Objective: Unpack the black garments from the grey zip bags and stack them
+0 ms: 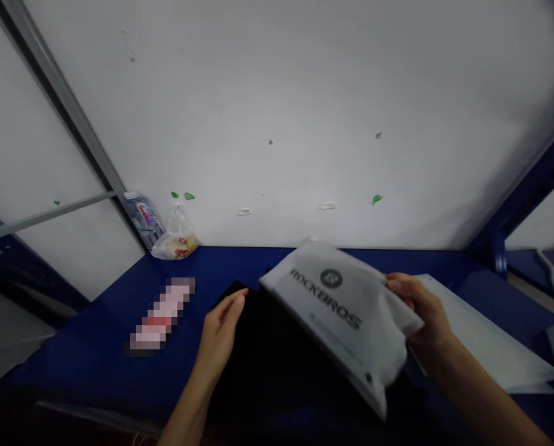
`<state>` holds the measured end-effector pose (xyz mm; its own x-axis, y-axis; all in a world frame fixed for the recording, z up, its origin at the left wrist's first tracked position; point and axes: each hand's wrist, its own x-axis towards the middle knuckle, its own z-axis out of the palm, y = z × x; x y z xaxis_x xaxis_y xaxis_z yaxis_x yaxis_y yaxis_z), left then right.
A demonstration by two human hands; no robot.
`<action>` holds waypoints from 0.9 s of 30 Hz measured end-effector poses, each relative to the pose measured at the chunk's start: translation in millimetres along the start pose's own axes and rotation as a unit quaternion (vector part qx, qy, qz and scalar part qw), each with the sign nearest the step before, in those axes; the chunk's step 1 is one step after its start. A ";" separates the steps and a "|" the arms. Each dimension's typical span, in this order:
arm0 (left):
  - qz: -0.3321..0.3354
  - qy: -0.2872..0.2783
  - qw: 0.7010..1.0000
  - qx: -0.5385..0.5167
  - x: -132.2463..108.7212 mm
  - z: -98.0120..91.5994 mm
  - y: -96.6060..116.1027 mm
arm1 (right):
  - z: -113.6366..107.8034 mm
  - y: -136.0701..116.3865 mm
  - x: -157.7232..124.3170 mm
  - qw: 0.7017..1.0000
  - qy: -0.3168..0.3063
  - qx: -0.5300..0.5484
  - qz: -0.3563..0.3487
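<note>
A frosted white plastic bag (337, 310), printed ROCKBROS with a round logo, is held tilted above the desk. My right hand (418, 303) grips it by its right side, thumb on the near face. Below and left of the bag lies a large black thing (277, 359); its kind is lost in the dark. My left hand (223, 319) is over its left part, apart from the bag. Those fingers are stretched out with the thumb alongside and nothing visible in them; whether they touch the black thing I cannot tell.
On the blue desk (104, 322), a pixelated pink and white item (163, 316) lies at left. A clear bottle (143, 218) and a tied plastic bag (178, 238) stand in the back left corner. White flat sheeting (471, 334) lies right. A white wall (295, 93) closes the back.
</note>
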<state>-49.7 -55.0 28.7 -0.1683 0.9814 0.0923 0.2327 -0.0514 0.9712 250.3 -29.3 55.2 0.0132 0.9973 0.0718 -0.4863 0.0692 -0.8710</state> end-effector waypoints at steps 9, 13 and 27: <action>-0.066 -0.181 0.978 -0.074 17.8 33.0 30.7 | 6.2 20.8 -19.0 0.961 -0.223 -0.113 0.121; -0.018 -0.220 0.975 -0.027 5.4 50.1 36.0 | 31.6 15.4 -10.6 0.925 -0.211 -0.288 0.131; -0.040 -0.088 0.995 -0.013 11.2 18.6 30.6 | 26.3 -4.0 -18.1 0.884 -0.263 -0.367 0.117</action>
<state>-26.6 -42.2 55.4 -0.0143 0.9996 -0.0238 0.1991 0.0262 0.9796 229.0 -48.3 70.2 -0.5154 0.8505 -0.1046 0.2794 0.0515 -0.9588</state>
